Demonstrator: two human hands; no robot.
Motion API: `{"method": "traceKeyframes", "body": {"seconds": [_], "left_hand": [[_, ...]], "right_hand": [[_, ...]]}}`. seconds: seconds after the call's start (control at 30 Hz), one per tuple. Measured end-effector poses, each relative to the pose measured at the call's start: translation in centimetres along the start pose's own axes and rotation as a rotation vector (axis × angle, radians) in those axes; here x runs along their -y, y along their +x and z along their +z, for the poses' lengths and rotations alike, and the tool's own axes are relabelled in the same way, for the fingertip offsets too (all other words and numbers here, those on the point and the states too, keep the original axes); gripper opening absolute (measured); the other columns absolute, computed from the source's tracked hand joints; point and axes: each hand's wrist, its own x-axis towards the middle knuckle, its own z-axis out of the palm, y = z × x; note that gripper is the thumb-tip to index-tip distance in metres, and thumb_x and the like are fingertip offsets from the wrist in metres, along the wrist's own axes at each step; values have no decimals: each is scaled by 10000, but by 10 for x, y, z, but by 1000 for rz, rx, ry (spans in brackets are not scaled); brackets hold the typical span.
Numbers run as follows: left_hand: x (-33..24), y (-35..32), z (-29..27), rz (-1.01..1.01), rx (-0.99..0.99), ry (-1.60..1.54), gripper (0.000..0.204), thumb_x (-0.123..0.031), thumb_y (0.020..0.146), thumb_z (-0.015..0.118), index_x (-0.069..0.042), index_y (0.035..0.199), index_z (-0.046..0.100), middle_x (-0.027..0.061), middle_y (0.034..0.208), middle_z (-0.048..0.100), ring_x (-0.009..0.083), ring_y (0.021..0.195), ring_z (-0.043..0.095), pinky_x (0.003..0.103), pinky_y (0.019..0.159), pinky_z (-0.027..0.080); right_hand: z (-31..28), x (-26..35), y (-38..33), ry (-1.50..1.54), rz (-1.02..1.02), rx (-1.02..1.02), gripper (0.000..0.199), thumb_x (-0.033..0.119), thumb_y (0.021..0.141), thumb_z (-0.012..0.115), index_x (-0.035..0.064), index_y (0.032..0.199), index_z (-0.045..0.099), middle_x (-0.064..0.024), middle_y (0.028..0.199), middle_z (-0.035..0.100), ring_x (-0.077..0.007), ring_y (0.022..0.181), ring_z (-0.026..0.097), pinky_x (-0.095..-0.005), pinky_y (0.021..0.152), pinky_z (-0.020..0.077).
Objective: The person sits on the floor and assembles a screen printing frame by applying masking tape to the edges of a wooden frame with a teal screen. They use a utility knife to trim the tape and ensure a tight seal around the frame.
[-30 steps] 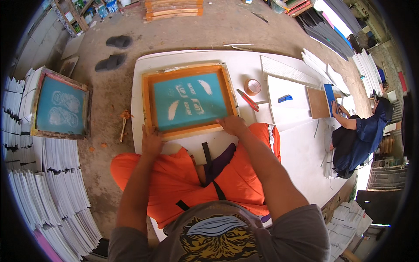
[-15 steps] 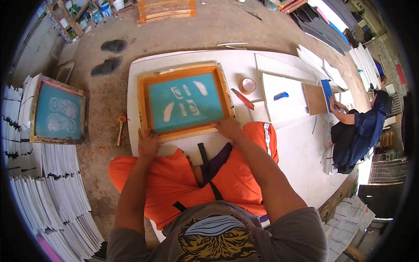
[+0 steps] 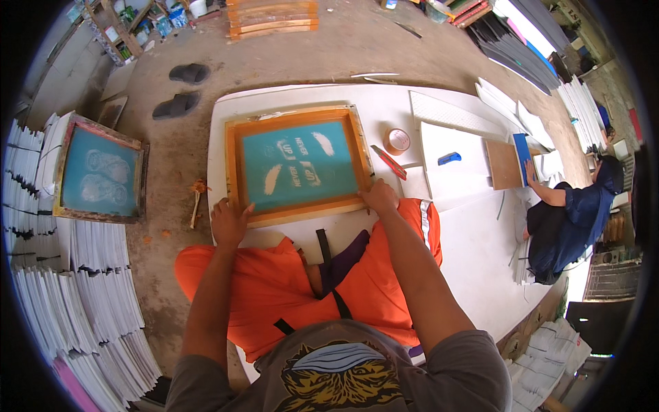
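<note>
A silk-screen frame (image 3: 297, 211) with orange-brown wooden bars lies on the white board in front of me. Its teal mesh (image 3: 319, 189) shows pale lettering and white sole-like shapes. My left hand (image 3: 230, 221) is closed round the near left corner, thumb on the near bar and fingers along the outer side. At the near right corner, my right hand (image 3: 379, 197) grips the wood in the same way. Beyond that hand lie a red cutter knife (image 3: 389, 163) and a roll of brown tape (image 3: 397, 141).
A blue cutter (image 3: 449, 158) rests on white sheets at the right. Farther right, a co-worker (image 3: 580, 220) presses a blue strip beside a brown board (image 3: 504, 164). Another screen frame (image 3: 99, 170) leans on stacked white sheets (image 3: 103, 288) at the left. Dark slippers (image 3: 176, 105) lie on the floor.
My right hand has slid outward along the near bar to the right corner. The left hand has shifted a little on its corner. The whole view has moved slightly.
</note>
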Motion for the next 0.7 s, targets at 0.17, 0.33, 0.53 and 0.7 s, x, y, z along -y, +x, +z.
{"method": "traceKeyframes", "body": {"seconds": [0.17,0.33,0.53,0.7], "left_hand": [[30,9,19,-236,456,-372,719,-601,964,682,23,1255,473,320,1079,691,444,1019,697,493,848,552],[47,10,33,-182,458,-502,645,-602,983,654,-10,1133,448,334,1003,687,458,948,709,482,779,548],[52,9,27,-129,460,-533,581,-543,1010,658,-7,1099,453,236,873,665,310,791,678,422,704,540],[44,14,16,-198,519,-521,563,-553,1025,630,-17,1078,464,212,866,665,282,778,671,413,682,533]], "right_hand": [[14,-17,25,28,-30,-33,674,511,828,805,11,1250,645,-241,1273,696,-403,1223,663,-509,1019,540],[15,-22,29,-11,-122,-17,628,475,829,792,5,1225,659,-247,1238,708,-414,1186,678,-509,1012,545],[19,-38,41,-25,-224,-2,569,458,856,800,-19,1141,680,-286,1178,711,-439,1152,681,-531,986,547],[31,-55,56,1,-277,-103,607,521,845,811,-47,1030,702,-289,1073,729,-438,1061,711,-525,914,549]]}}
